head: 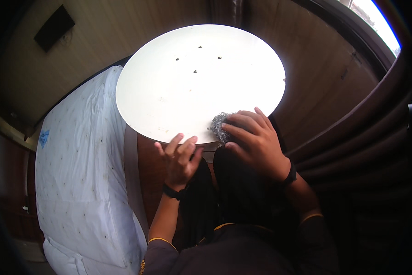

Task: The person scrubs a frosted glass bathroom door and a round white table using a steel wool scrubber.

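A round white tabletop (199,99) lies before me, with several small dark screw heads in its upper part and a few faint stains. On its near right edge, my right hand (255,137) holds a crumpled silvery wad (220,126), which looks like foil or metal scouring mesh, against the surface; its exact material I cannot tell. My left hand (182,158) is at the near edge, left of the wad, with its fingers spread and nothing in them. Whether its fingertips touch the tabletop is unclear. Each wrist wears a black band.
A bed with a white sheet (78,165) stands on the left, a small blue item (44,138) on it. Dark curtains (350,147) hang at the right below a bright window (374,20). A dark screen (54,28) is on the wall. My knees are beside the table's near edge.
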A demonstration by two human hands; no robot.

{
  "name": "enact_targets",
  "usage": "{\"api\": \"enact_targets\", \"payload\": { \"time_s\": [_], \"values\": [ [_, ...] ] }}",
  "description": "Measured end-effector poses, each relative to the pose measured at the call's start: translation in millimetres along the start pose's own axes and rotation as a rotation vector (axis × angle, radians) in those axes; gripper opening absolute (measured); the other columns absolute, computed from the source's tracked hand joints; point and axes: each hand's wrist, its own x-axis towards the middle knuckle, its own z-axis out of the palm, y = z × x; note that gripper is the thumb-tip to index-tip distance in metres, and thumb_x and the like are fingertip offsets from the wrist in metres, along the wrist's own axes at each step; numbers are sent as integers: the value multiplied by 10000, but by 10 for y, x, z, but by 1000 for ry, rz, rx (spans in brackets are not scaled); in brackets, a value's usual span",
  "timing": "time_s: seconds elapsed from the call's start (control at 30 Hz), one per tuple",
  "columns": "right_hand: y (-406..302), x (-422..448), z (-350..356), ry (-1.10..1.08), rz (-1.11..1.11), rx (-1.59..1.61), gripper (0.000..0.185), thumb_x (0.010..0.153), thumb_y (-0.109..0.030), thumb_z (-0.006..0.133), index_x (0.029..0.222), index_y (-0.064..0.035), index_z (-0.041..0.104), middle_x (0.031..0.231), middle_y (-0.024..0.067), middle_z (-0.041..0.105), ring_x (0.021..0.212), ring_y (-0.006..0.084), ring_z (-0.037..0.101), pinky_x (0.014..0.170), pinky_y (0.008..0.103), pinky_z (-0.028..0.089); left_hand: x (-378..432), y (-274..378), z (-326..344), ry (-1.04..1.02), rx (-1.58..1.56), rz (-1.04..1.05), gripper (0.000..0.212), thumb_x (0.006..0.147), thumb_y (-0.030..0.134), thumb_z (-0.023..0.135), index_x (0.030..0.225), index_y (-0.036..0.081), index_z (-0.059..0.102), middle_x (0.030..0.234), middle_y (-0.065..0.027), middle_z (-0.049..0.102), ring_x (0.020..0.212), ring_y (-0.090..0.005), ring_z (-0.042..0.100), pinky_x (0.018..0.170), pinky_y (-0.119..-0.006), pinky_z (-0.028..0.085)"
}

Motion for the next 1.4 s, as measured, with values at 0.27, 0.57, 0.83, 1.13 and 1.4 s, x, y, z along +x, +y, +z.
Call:
{"api": "enact_targets", "payload": {
  "time_s": [0.27,0.57,0.83,1.13,1.4],
  "values": [
    [536,-85,-152,161,152,-100,263,872,-202,708,1114,-101,727,1181,71,671,1166,272,591,1071,498,405,-23,-470,-246,211,-19,-117,442,916,145,676,1287,129,438,1129,-35,666,1253,-244,527,1225,-559,103],
    [396,26,-119,-13,48,200,416,816,-234,781,1202,-105,695,1264,86,627,1202,298,567,1024,459,457,26,-151,-96,80,17,-84,428,902,150,723,1272,182,512,1088,83,714,1220,-170,542,1232,-545,41],
    [716,10,-315,116,297,52,280,920,-195,678,1158,-54,719,1268,116,648,1142,287,594,1001,396,465,82,-196,-140,59,-97,-148,432,867,200,698,1257,158,515,1275,-31,640,1268,-252,530,1225,-547,129],
    [270,460,7,-313,-151,-12,440,1000,-383,558,1327,-98,630,1417,104,566,1278,263,548,1103,456,410,123,-77,-89,-23,-188,-223,294,894,259,718,1173,182,665,1269,8,642,1288,-256,511,1191,-527,225],
    [225,409,-84,-358,-278,-71,466,999,-394,562,1341,-81,607,1406,100,579,1240,295,581,1073,441,430,71,-58,-51,11,-234,-265,314,869,244,733,1171,190,665,1252,10,644,1284,-251,510,1193,-518,230]
  ]
}}
